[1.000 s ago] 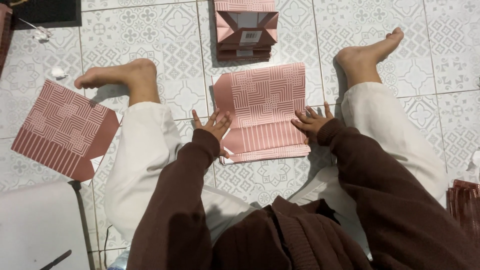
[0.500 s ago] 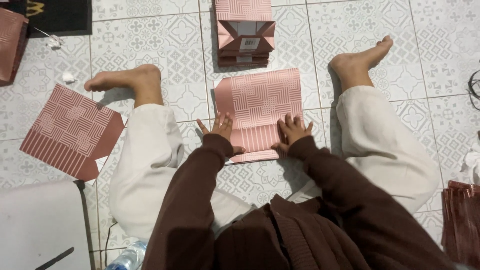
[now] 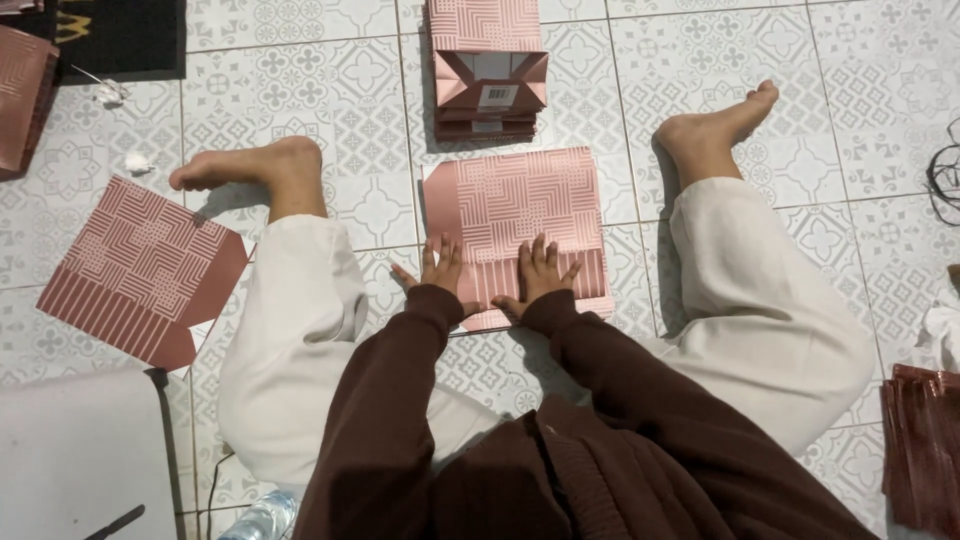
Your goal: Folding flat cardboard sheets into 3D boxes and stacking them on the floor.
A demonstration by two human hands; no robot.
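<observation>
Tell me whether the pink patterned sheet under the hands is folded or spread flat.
Folded: the pink sheet's near edge is doubled over into a striped flap.

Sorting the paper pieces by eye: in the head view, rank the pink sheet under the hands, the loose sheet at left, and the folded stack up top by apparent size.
1-2. Pink sheet under both hands and the loose sheet: look alike, not ranked.
3. Folded stack: smallest, cut off by the top edge.

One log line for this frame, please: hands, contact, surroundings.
left hand: flat on pink patterned paper sheet | right hand: flat on same sheet | stack of folded pink paper bags beyond | surface: patterned tile floor
</observation>
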